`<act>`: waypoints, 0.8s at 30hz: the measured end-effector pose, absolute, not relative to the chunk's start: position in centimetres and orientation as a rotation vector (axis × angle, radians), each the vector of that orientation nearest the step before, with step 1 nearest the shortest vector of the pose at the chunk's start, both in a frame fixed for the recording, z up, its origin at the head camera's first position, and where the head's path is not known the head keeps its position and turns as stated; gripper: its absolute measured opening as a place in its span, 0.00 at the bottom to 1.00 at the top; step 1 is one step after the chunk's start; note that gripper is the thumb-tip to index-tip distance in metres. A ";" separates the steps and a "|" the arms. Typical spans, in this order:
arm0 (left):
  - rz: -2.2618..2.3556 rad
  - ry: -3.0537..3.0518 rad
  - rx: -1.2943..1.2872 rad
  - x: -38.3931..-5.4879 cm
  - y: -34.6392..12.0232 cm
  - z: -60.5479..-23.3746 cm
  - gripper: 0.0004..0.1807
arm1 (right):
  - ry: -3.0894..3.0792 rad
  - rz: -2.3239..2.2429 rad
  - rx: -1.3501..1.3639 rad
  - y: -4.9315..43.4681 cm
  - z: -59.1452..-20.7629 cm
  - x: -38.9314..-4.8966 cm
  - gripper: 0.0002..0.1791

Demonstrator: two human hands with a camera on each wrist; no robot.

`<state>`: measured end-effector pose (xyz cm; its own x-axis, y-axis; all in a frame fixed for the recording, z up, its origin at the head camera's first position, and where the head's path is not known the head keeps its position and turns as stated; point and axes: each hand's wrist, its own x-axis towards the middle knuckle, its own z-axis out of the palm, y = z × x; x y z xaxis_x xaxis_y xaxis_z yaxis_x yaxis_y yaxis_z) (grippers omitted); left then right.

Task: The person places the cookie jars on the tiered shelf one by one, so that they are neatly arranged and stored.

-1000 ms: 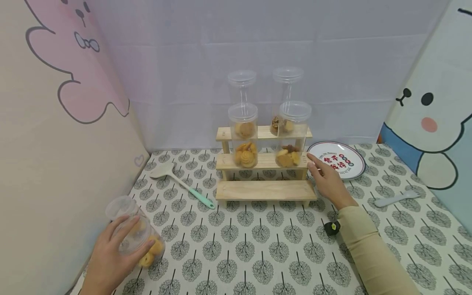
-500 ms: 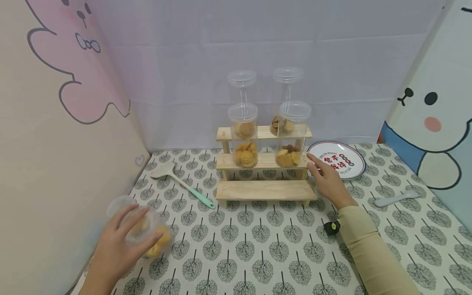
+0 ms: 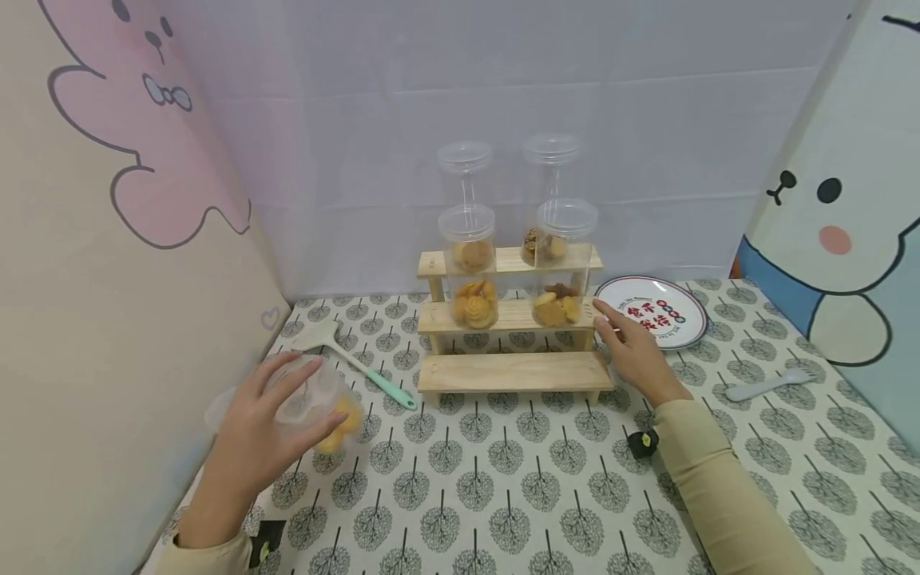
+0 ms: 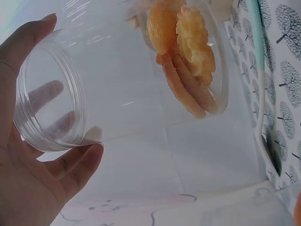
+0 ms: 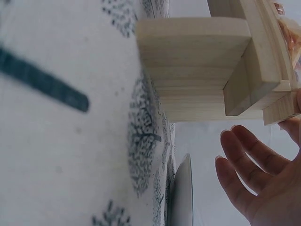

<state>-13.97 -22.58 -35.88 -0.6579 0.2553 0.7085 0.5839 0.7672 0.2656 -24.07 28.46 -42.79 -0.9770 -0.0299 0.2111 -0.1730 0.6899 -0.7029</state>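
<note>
My left hand grips a clear plastic jar around its lid end, tilted and raised over the cloth at the left. Cookies lie at the jar's far end in the left wrist view. My right hand holds the right end of the middle plank of a three-step wooden stand between thumb and forefinger, its other fingers loose in the right wrist view. Two lidded cookie jars stand on the middle step, the left jar and the right jar. Two more jars stand behind on the top step.
A spatula with a green handle lies left of the stand. The plate with red lettering sits behind my right hand, and a pale fork lies farther right. Cartoon-printed side walls and a white back cloth enclose the tree-patterned tablecloth.
My left hand has moved forward and to the right with the jar, bringing it closer to the spatula. My right hand stays at the stand's end. The head view has shifted slightly.
</note>
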 end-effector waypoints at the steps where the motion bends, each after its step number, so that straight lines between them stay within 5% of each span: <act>1: -0.634 -2.282 -0.637 -14.3 -22.3 -35.6 0.40 | -2.716 1.157 0.164 28.5 -42.8 -24.1 0.32; 24: -0.738 -2.355 -0.839 -19.1 -14.1 -33.4 0.41 | -2.715 1.169 0.163 28.4 -42.9 -24.1 0.32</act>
